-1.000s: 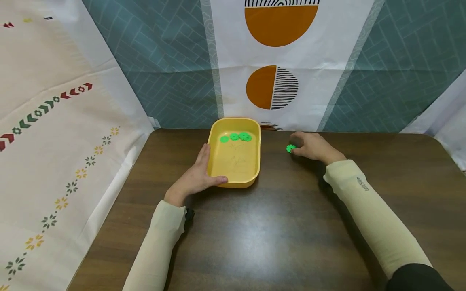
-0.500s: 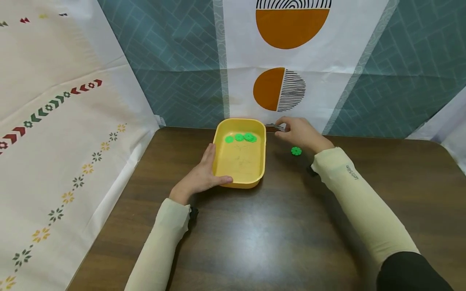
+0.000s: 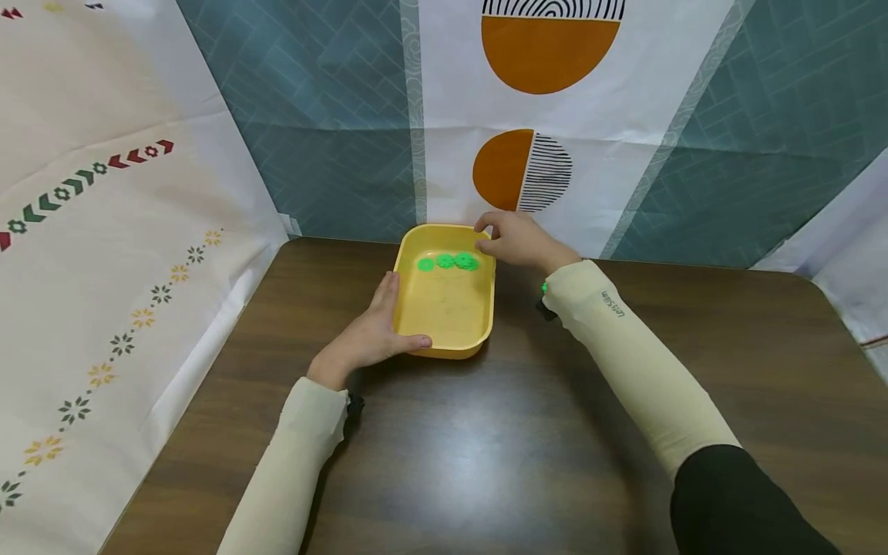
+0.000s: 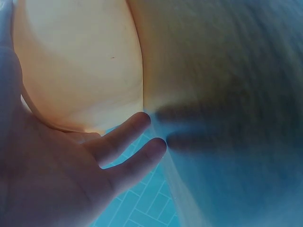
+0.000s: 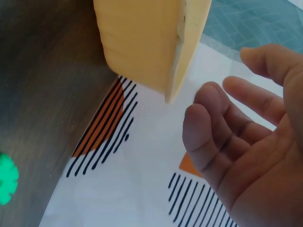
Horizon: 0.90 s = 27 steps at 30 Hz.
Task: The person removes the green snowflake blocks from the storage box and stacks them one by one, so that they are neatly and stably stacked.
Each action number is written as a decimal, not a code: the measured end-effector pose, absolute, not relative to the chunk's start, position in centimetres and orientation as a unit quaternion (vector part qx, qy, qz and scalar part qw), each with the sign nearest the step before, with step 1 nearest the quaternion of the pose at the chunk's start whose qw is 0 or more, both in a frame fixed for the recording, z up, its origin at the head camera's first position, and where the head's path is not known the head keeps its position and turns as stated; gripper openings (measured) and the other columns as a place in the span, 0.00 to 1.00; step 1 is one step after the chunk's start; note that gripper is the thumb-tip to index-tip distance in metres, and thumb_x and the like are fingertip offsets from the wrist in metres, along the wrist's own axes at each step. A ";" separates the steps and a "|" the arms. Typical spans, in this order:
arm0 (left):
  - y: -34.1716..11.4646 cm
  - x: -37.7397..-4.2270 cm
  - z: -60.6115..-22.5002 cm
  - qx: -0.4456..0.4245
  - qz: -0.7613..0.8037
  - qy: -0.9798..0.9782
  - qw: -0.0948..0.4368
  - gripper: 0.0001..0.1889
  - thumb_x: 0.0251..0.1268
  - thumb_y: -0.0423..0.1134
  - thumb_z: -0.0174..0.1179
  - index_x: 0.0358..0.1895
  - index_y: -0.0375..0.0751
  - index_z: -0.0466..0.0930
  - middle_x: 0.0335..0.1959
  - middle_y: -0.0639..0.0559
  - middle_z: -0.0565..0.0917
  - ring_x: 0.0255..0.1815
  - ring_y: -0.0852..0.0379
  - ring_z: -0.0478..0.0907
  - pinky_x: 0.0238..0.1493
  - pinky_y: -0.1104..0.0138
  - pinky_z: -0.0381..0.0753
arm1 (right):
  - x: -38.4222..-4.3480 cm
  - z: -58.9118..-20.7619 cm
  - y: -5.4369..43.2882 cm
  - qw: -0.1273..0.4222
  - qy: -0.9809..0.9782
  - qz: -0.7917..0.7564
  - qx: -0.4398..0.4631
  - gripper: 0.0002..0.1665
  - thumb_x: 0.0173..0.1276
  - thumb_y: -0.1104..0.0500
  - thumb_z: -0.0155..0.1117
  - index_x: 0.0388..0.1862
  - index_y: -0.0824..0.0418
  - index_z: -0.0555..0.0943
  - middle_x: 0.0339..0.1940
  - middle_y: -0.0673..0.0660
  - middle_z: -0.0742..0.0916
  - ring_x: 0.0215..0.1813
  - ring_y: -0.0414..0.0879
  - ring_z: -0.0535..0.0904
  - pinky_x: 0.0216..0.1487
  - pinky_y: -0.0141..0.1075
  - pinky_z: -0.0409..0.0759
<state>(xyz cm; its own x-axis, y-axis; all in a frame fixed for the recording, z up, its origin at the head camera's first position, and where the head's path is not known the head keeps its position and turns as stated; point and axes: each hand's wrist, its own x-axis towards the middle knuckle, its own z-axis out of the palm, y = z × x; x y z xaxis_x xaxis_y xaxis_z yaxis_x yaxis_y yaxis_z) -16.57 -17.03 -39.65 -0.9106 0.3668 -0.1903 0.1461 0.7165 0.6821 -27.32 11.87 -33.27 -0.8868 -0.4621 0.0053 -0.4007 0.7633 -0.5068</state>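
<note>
A yellow plastic tray (image 3: 444,316) stands on the table, with several green notched discs (image 3: 445,261) lying in its far half. Along the tray's left side rest the fingers of my left hand (image 3: 364,335), its thumb at the near rim; the fingers look straight in the left wrist view. Over the far right rim hovers my right hand (image 3: 520,239). In the right wrist view its loosely bent fingers (image 5: 196,130) and thumb are apart, with nothing visible between them. Another green disc (image 5: 7,178) lies on the table, mostly hidden by the right sleeve in the head view.
The brown wooden table (image 3: 472,447) ends at a hanging cloth (image 3: 444,177) with orange half circles, close behind the tray. A white patterned cloth (image 3: 132,254) hangs along the left side.
My right hand has let go of the green disc on the table and moved left to the tray's far right rim. The left hand keeps its place at the tray.
</note>
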 end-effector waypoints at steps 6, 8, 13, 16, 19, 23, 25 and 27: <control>-17.4 -16.7 -39.7 0.144 0.352 0.911 0.161 0.68 0.56 0.63 0.71 0.81 0.52 0.21 0.82 0.51 0.26 0.79 0.40 0.50 0.71 0.46 0.60 | -28.5 -33.7 10.2 0.085 0.941 -0.229 -0.235 0.21 0.73 0.56 0.62 0.61 0.65 0.80 0.44 0.60 0.85 0.43 0.53 0.77 0.44 0.44 0.77; -17.4 -16.6 -39.6 0.146 0.352 0.911 0.160 0.68 0.56 0.63 0.71 0.81 0.52 0.21 0.82 0.51 0.26 0.79 0.40 0.50 0.71 0.47 0.60 | -28.8 -33.7 9.6 0.093 0.942 -0.223 -0.234 0.21 0.73 0.57 0.63 0.61 0.65 0.80 0.45 0.60 0.85 0.43 0.54 0.77 0.46 0.44 0.77; -17.3 -16.6 -39.6 0.153 0.353 0.909 0.159 0.69 0.54 0.69 0.69 0.81 0.53 0.20 0.82 0.52 0.26 0.79 0.40 0.49 0.72 0.47 0.59 | -29.6 -33.6 8.4 0.116 0.941 -0.224 -0.224 0.20 0.74 0.59 0.61 0.61 0.65 0.81 0.53 0.61 0.84 0.45 0.53 0.76 0.48 0.42 0.76; -17.3 -16.7 -39.6 0.154 0.350 0.910 0.159 0.70 0.52 0.73 0.68 0.81 0.54 0.20 0.82 0.53 0.26 0.79 0.40 0.49 0.72 0.48 0.59 | -30.1 -33.6 7.7 0.138 0.935 -0.248 -0.212 0.19 0.75 0.58 0.60 0.62 0.64 0.80 0.43 0.64 0.85 0.36 0.53 0.77 0.41 0.41 0.78; -17.2 -16.8 -39.5 0.155 0.350 0.910 0.157 0.69 0.53 0.71 0.68 0.81 0.52 0.21 0.82 0.53 0.26 0.79 0.41 0.49 0.72 0.48 0.58 | -30.9 -33.7 7.0 0.164 0.921 -0.292 -0.198 0.15 0.77 0.57 0.59 0.57 0.62 0.81 0.32 0.66 0.83 0.26 0.54 0.77 0.33 0.44 0.80; -17.2 -16.6 -39.5 0.151 0.356 0.908 0.158 0.68 0.56 0.65 0.70 0.81 0.52 0.21 0.82 0.52 0.26 0.80 0.42 0.47 0.73 0.49 0.57 | -31.6 -33.9 5.9 0.182 0.904 -0.341 -0.186 0.13 0.77 0.56 0.59 0.50 0.63 0.83 0.33 0.66 0.82 0.29 0.57 0.79 0.36 0.46 0.82; -17.2 -16.6 -39.5 0.148 0.360 0.907 0.160 0.68 0.56 0.65 0.70 0.81 0.52 0.22 0.82 0.52 0.26 0.80 0.43 0.48 0.73 0.49 0.57 | -31.7 -34.1 5.2 0.185 0.899 -0.353 -0.181 0.14 0.77 0.57 0.59 0.50 0.65 0.83 0.34 0.67 0.82 0.31 0.59 0.80 0.37 0.46 0.82; -17.3 -16.5 -39.6 0.146 0.361 0.907 0.160 0.68 0.56 0.65 0.71 0.81 0.52 0.22 0.82 0.51 0.27 0.79 0.43 0.48 0.73 0.50 0.57 | -31.7 -34.4 4.6 0.188 0.897 -0.358 -0.179 0.14 0.77 0.58 0.58 0.50 0.67 0.84 0.31 0.65 0.82 0.29 0.58 0.80 0.36 0.45 0.82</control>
